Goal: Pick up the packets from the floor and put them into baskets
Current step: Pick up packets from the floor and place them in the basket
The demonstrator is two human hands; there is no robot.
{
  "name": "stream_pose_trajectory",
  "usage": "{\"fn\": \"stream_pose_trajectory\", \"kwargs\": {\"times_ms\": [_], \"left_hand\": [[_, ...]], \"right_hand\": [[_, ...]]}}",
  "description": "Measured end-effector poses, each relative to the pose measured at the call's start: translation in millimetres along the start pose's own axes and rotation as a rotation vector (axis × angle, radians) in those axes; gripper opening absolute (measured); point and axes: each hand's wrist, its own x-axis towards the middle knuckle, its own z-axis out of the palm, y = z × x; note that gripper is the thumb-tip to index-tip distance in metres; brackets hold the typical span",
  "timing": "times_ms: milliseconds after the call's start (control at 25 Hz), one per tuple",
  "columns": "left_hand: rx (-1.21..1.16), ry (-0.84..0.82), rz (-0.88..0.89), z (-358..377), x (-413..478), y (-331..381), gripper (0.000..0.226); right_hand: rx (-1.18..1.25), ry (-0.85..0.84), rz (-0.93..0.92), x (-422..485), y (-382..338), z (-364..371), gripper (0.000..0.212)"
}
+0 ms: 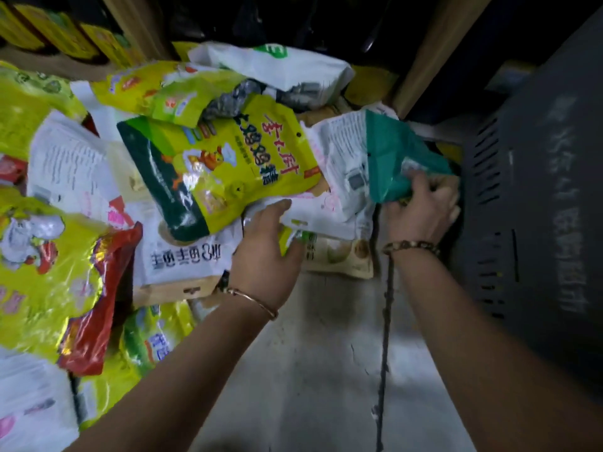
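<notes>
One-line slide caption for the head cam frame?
Left hand grips a packet stack topped by a yellow-green packet; right hand grips a teal packet beside the dark grey basket.

Under me, a pale grey concrete floor (pixel 313 370), scuffed and stained. A thin dark line (pixel 385 337) runs along it toward me; cord or crack, I cannot tell. Upper right, a light wooden upright (pixel 434 50) slants across the view. A second wooden upright (pixel 140 24) stands at top, left of centre. Top left, blurred yellow-labelled goods (pixel 49 31) sit in a row on a brown shelf board (pixel 42 65). Darkness behind the uprights.
</notes>
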Motion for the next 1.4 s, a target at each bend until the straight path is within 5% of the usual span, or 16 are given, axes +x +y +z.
{"fn": "stream_pose_trajectory", "kwargs": {"times_ms": [280, 440, 640, 720, 840, 960, 1080, 1240, 1400], "left_hand": [[-0.332, -0.170, 0.049, -14.6, 52.2, 21.8, 0.056], [-0.422, -0.294, -0.013, -23.0, 58.7, 33.1, 0.087], [-0.762, -0.571, -0.074, -17.4, 48.0, 39.6, 0.077], [-0.828, -0.588, -0.097, -12.0, 40.1, 42.6, 0.060], [-0.816, -0.391, -0.292, -4.4, 27.1, 46.5, 0.039], [-0.758, -0.229, -0.405, -4.4, 18.8, 40.3, 0.017], [-0.667, -0.091, -0.425, -15.9, 18.3, 27.7, 0.014], [-0.667, -0.029, -0.466, -33.3, 15.7, 13.1, 0.013], [-0.662, -0.010, -0.462, -41.7, 16.8, 6.6, 0.017]], "right_hand": [[0.723, 0.256, -0.010, 24.0, -34.2, -53.4, 0.014], [1.126, -0.078, 0.027, 23.0, -68.8, -94.1, 0.019], [1.467, -0.439, 0.399, -4.4, -55.2, -89.2, 0.013], [1.469, -0.412, 0.510, -10.5, -51.2, -80.9, 0.012], [1.444, -0.364, 0.590, -14.4, -48.6, -63.0, 0.010], [1.440, -0.498, 0.709, -0.5, -43.4, -37.4, 0.014], [1.216, -0.493, 0.930, 25.0, -23.1, -3.9, 0.034], [0.976, -0.657, 0.895, 43.1, -21.3, 31.4, 0.049], [0.984, -0.615, 0.860, 53.7, -31.4, 46.3, 0.050]]}}
